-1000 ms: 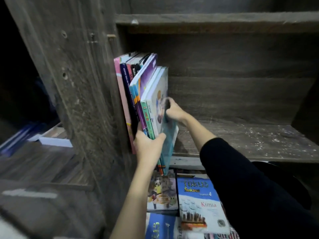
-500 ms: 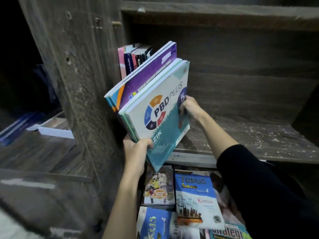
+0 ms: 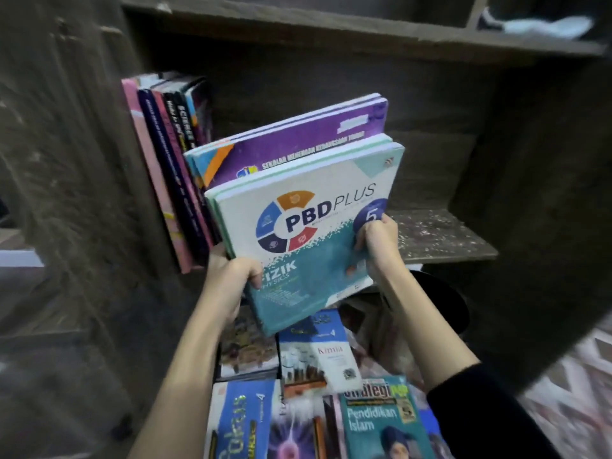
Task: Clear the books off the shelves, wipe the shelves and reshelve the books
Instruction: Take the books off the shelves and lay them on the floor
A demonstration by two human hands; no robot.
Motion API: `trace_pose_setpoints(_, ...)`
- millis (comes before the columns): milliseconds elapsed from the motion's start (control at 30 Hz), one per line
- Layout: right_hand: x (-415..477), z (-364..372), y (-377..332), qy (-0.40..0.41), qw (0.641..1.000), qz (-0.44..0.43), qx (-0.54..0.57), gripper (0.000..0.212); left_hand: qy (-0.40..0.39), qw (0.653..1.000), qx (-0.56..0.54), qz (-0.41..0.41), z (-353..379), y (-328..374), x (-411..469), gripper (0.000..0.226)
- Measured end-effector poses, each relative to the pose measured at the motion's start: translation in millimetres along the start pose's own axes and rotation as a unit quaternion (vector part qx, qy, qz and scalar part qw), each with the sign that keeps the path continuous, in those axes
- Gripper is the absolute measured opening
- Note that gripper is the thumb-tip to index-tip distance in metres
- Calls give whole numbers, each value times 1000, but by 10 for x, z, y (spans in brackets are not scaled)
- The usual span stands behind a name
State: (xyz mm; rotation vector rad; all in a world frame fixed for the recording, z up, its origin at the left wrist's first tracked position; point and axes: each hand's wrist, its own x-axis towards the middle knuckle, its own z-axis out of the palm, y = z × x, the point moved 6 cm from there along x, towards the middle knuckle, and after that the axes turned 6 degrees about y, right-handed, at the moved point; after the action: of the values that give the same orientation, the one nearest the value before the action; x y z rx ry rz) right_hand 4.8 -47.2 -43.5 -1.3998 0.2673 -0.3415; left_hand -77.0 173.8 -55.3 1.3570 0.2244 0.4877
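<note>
I hold a stack of workbooks tilted out in front of the shelf, a white and teal "PBD Plus" physics book on top and a purple one behind it. My left hand grips the stack's lower left corner. My right hand grips its right edge, thumb on the cover. Several thin books still stand upright against the shelf's left wall. The dusty wooden shelf board lies bare to the right.
More books lie spread on the floor below the shelf. A thick wooden side panel rises on the left. Another shelf board runs above, with a pale object on it at top right.
The stack has come off the shelf, tipping from upright to cover-up and moving right and toward me. Both hands kept their grip. The view shifted down toward the floor books.
</note>
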Motion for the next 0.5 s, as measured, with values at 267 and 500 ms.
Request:
trace_pose_setpoints(267, -305, -1807, 610, 164, 983, 46, -75, 14, -76, 976, 88, -185, 830, -892, -903, 43)
trace_pose_setpoints(500, -612, -2867, 1368, 216, 937, 143, -235, 12, -88, 932, 88, -340, 1253, -1740, -1645, 18)
